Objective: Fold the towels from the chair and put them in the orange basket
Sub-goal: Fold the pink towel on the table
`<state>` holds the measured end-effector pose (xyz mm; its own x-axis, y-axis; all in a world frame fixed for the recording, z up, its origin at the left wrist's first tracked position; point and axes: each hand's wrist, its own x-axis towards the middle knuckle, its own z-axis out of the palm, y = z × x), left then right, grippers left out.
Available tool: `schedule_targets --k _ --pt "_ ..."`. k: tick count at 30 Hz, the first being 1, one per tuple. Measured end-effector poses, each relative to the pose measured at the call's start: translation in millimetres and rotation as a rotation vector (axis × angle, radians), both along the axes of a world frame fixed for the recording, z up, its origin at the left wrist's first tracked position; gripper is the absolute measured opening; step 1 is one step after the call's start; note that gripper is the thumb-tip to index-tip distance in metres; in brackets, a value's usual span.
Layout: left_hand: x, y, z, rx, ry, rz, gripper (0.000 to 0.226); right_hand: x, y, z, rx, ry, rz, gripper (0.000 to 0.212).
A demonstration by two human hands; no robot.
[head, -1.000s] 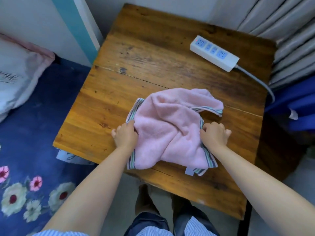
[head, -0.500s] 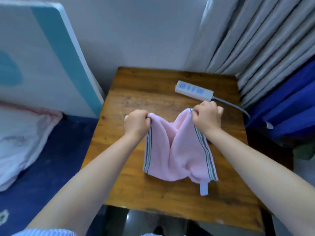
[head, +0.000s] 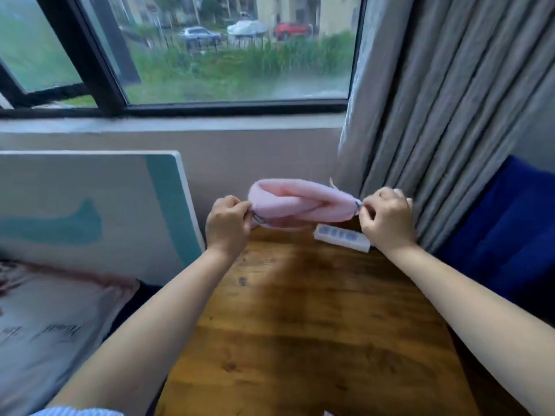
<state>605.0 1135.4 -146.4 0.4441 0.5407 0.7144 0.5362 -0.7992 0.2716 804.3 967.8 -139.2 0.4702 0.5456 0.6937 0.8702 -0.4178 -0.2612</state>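
Pink towel (head: 300, 204) held in air above far end of table (head: 315, 325), stretched sideways, bunched and twisted along its length. Left hand (head: 228, 225) pinches towel's left end, fingers curled. Right hand (head: 387, 219) pinches right end, fingers curled. Power strip (head: 341, 237) on table just below towel, near right hand. Curtain (head: 435, 115) behind right hand. Window (head: 210, 49) beyond table.

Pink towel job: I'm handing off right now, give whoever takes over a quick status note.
Left hand pinches one end of the pink towel; right hand pinches the other.
Towel is stretched in the air between them, above the far edge of the wooden table, over the power strip.
Done: towel picked up.
Left: fold it, then basket it. Orange basket and chair not in view.
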Motion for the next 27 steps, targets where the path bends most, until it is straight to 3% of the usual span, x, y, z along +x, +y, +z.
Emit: schedule_targets --k 3,8,10,12,16,24,27 --pt "-30.0 -14.9 -47.8 -0.241 0.251 0.005 0.017 -19.7 -34.0 -64.1 -0.246 0.062 -0.007 0.034" --pt "-67.3 -53.3 -121.4 -0.492 1.071 -0.029 0.025 -62.1 -89.8 -150.5 -0.840 0.286 0.006 0.009" --pt "-76.8 -75.5 -145.9 -0.636 1.363 -0.121 0.028 -75.5 -106.9 -172.7 -1.170 0.402 0.005 0.025" --pt "-83.7 -91.3 -165.6 -0.775 1.537 -0.160 0.032 -85.9 -117.6 -187.6 -1.440 0.552 -0.009 0.032" --pt "-89.4 -100.8 -187.7 -1.058 1.582 -0.162 0.033 -92.9 -121.5 -204.8 -1.678 0.707 0.000 0.036" --pt "-81.0 -76.6 -203.5 -1.119 1.310 -0.147 0.034 -80.2 -61.7 -199.8 -1.425 0.759 0.057 0.013" --pt "-70.7 -64.3 -206.2 -1.136 1.173 -0.063 0.031 -68.0 -42.0 -199.0 -1.335 0.780 0.060 0.023"
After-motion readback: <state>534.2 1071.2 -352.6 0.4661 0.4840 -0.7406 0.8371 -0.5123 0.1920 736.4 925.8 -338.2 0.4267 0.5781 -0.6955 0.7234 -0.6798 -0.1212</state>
